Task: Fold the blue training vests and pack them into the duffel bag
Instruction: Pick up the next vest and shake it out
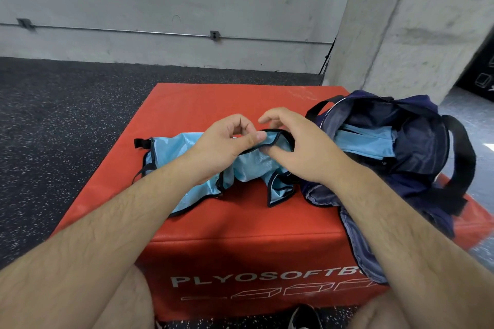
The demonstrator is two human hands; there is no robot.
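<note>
A light blue mesh vest (171, 149) with black trim lies crumpled across the red plyo box (240, 222). My left hand (227, 141) pinches its black-edged strap between thumb and fingers. My right hand (299, 147) grips the same strap just to the right, thumb under the fabric. The navy duffel bag (417, 157) lies open on the box's right side. A folded blue vest (366, 141) sits inside the bag's opening.
The box stands on dark speckled rubber floor (66, 115), with a concrete wall behind and a concrete pillar (401, 21) at the back right. The bag's black strap (459, 157) loops over its right side. A shoe (304, 318) shows below the box.
</note>
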